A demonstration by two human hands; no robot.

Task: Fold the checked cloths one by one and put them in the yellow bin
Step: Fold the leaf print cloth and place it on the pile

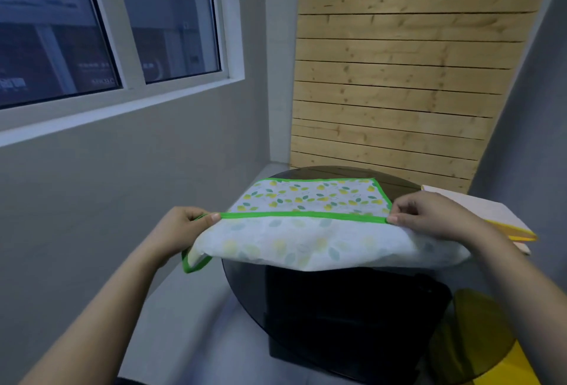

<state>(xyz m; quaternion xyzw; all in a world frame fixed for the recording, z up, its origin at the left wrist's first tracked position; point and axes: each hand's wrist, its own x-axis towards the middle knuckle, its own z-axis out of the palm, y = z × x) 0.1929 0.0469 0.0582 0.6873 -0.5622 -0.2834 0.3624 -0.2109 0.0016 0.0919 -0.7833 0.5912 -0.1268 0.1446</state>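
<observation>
Mid first fold: cloth [310, 228] on worktop [245, 280], near edge doubled over. Left hand [181, 228] & right hand [429, 215] pinching green hem. Next: lay flat, fold again, then yellow bin [503, 366] below cloth.

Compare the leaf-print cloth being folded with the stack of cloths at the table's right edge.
The leaf-print cloth has a green border and lies half folded, pinched at its corners by the left hand and right hand. The stack of cloths looks plain and pale with a yellow edge, lies flat, and neither hand touches it. Both rest on the dark round table.
</observation>
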